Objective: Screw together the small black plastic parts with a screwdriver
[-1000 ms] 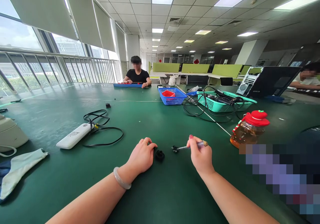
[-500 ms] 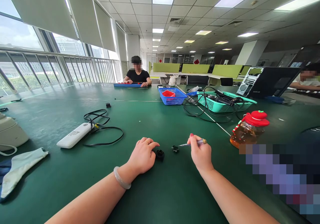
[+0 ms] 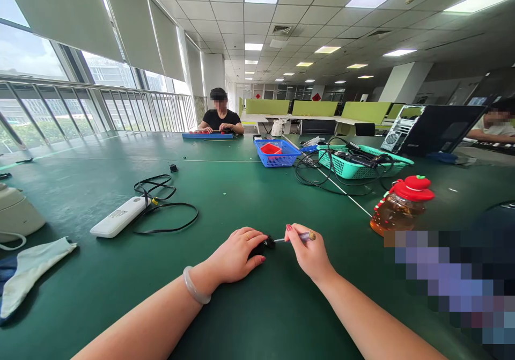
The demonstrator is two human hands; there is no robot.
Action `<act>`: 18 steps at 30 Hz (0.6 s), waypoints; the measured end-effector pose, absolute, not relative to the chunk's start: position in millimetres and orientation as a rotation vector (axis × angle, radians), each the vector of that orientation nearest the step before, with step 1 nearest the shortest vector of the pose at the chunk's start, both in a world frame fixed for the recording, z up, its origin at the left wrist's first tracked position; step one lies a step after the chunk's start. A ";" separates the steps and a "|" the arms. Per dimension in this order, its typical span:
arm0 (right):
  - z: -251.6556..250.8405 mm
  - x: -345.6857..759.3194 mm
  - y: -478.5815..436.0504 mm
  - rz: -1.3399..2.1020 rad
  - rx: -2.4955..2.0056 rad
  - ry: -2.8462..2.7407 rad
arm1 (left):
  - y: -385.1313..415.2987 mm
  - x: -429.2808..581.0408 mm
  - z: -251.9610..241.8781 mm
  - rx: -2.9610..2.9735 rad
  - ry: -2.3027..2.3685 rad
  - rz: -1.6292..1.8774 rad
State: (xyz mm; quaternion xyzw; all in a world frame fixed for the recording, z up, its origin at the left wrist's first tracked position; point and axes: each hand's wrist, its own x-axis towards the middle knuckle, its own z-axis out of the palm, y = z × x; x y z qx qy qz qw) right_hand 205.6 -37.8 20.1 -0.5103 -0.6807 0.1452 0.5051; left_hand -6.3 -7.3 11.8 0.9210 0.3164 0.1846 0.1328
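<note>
My left hand [image 3: 241, 255] rests on the green table, its fingers and thumb curled around a round black part [image 3: 258, 250] that they mostly cover. At its fingertips lies a small black piece [image 3: 270, 242], and I cannot tell whether the two black parts touch. My right hand [image 3: 308, 248] pinches a small screwdriver [image 3: 300, 237] with a clear handle and a brownish end. The thin metal shaft points left, its tip at the small black piece.
On the left lie a white power bank [image 3: 120, 218] with a black cable and a cloth [image 3: 36, 269]. A blue basket [image 3: 277, 159], a green basket [image 3: 350, 170] with cables and a red-lidded jar [image 3: 402, 207] stand beyond my right hand. A person [image 3: 220, 116] sits opposite.
My left hand has closed over the round black part. My right hand has moved left with the screwdriver, and the small black piece has shifted left towards my left fingers.
</note>
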 end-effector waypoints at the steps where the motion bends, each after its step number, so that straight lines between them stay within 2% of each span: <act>1: 20.5 204.7 -39.0 0.358 -1.210 -1.667 | -7.4 -6.3 12.0 2.666 0.919 0.538; 10: 16.4 212.1 -35.3 0.293 -1.205 -1.500 | -9.2 -6.2 8.8 2.636 1.001 0.552; 18: 14.9 211.6 -30.0 0.469 -1.210 -1.539 | -19.0 0.0 10.4 2.678 1.065 0.484</act>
